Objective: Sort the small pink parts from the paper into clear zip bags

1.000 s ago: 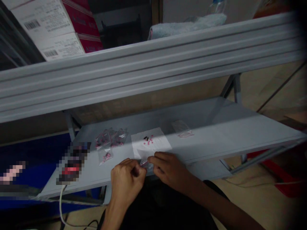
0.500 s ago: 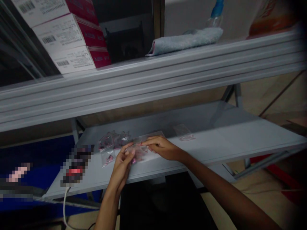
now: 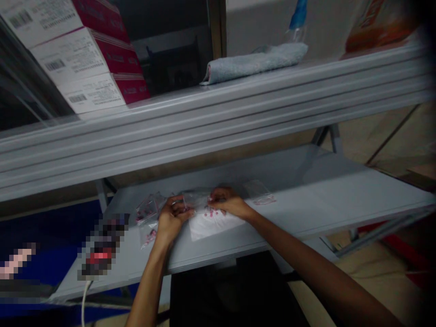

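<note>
Visibly creased clear plastic bag (image 3: 194,199)

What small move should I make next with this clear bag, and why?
Probably lower the clear plastic bag toward the small pink pieces on the white paper sheet, since your left hand and right hand hold it just above them.

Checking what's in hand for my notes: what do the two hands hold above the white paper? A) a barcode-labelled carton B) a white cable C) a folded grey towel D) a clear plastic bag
D. The clear plastic bag is pinched between the left hand and the right hand, just above the white paper sheet.
</note>
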